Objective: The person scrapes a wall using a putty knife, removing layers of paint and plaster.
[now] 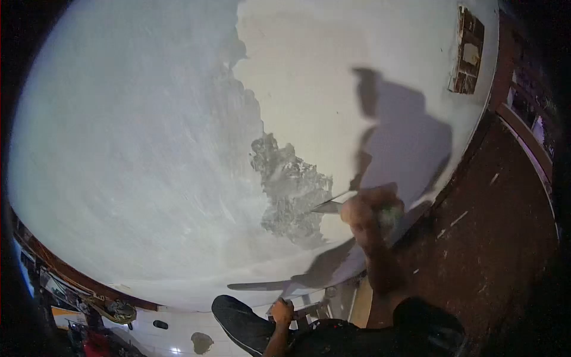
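My right hand (pixel 369 214) is closed around the handle of a flat-bladed tool (pixel 328 207). The blade points left over a rough, darker grey patch (pixel 294 190) on a large pale wall (pixel 297 83). Smooth whitish coating covers the left part of this wall, and a creamier area lies to the right, with a ragged edge between them. Low in the view, my left hand (pixel 282 310) is closed beside my dark-clothed leg (pixel 238 318); what it holds is too small and dim to name. The right hand is slightly blurred.
A brown surface (pixel 476 238) with pale marks runs along the right side. An opening with brown, brick-like pieces (pixel 467 50) is at the upper right. Assorted items (pixel 89 315) stand at the lower left near white tiles (pixel 184 324). Dark shadows fall across the wall.
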`<state>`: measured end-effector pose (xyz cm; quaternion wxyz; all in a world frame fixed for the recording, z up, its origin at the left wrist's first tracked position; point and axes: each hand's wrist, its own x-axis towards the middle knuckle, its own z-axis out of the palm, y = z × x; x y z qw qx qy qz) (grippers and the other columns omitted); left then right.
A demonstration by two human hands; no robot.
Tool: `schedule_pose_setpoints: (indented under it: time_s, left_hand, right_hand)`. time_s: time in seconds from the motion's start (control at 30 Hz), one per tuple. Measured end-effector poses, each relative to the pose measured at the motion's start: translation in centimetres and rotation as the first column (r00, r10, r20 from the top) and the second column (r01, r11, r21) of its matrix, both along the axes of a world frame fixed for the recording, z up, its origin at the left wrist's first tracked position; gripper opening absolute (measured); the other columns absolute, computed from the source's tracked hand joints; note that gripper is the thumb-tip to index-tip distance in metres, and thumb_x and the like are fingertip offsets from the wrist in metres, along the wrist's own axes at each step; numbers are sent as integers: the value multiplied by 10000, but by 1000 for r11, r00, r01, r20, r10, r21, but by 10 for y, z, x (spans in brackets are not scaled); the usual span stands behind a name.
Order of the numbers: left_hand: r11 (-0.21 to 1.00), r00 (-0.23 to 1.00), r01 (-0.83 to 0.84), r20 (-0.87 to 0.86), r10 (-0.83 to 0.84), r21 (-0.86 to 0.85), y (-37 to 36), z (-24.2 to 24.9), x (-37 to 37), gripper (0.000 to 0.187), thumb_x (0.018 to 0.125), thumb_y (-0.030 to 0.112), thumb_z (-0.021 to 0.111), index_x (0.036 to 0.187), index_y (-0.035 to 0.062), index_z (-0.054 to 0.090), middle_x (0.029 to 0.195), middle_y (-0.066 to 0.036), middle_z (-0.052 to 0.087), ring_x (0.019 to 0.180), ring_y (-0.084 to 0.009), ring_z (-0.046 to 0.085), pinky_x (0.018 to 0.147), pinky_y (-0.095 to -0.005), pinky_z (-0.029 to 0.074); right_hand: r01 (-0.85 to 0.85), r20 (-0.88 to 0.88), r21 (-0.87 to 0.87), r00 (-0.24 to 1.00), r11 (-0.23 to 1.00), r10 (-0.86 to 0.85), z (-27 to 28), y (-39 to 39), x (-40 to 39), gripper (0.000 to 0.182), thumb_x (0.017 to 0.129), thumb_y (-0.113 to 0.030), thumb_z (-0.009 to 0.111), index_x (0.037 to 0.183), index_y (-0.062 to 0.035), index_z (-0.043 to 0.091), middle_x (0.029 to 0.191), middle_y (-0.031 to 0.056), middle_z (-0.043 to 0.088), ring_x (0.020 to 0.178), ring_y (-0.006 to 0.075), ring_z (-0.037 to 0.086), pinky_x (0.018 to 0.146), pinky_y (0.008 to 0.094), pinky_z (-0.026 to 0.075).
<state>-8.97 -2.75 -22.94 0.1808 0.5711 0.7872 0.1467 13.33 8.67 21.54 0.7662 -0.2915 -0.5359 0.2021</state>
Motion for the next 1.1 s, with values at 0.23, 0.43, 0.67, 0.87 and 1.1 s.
schedule_pose_setpoints:
  time_s: [0.23, 0.43, 0.67, 0.87, 1.1]
  left_hand:
    - [1000, 999, 9, 41, -8, -25, 0, 8, 3, 306, 754, 309, 585, 771, 4, 571, 750, -228, 613, 707, -406, 608, 640, -483, 489]
    - [999, 998, -21, 58, 22, -24, 0, 10, 3, 300, 754, 313, 592, 777, 15, 579, 762, -209, 625, 752, -393, 609, 678, -465, 486]
    - [999, 994, -35, 104, 38, -30, 1, 19, 5, 267, 749, 277, 582, 783, 12, 598, 738, -211, 626, 735, -388, 617, 676, -456, 494]
    - [999, 998, -12, 68, 15, -37, 2, 13, 3, 275, 750, 275, 588, 780, 2, 606, 766, -207, 636, 740, -384, 623, 690, -474, 491]
    - [998, 999, -8, 36, 10, -58, -2, 3, 1, 314, 753, 345, 618, 789, 34, 596, 728, -169, 627, 724, -370, 611, 648, -457, 485]
  right_hand:
    - [-721, 463, 390, 691, 573, 555, 57, -25, 30, 70, 834, -66, 559, 884, -46, 513, 832, 83, 600, 728, 197, 587, 672, 343, 498]
    - [-677, 396, 461, 735, 573, 550, 53, -19, 24, 87, 787, -16, 543, 754, -76, 490, 598, 59, 521, 491, 156, 494, 438, 301, 406]
    - [120, 323, 157, 932, 980, -166, 49, -36, 10, 135, 751, 22, 532, 720, -88, 461, 492, 16, 457, 365, 126, 427, 350, 270, 399]
    - [-597, 364, 360, 797, 717, 482, 70, -43, 31, 90, 806, -136, 569, 753, -66, 551, 590, 19, 542, 543, 149, 532, 545, 283, 478]
    - [-129, 69, 73, 990, 989, 124, 7, -34, 23, 127, 779, -25, 564, 723, -80, 465, 584, 51, 529, 545, 121, 551, 518, 271, 477]
